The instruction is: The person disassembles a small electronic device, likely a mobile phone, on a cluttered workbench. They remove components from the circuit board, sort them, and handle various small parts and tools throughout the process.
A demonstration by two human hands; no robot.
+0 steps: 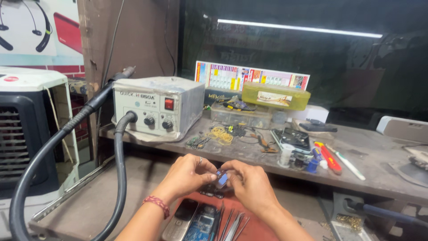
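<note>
**Tiny part, pinched over a crowded mat**

Both hands meet mid-air: the left hand (187, 174) and right hand (249, 185) have fingertips closed on a small blue-grey part (221, 178) between them. Directly below the grip lie opened phones (191, 221) and tweezers (229, 223). My read: one slip and it drops among them, easily lost or knocked against the boards.

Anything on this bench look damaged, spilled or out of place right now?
Below the hands, a keypad phone lies beside an opened phone with its blue board bare. Rubber bands and small parts lie strewn before the hot-air station. Both hands pinch a small blue part.
</note>
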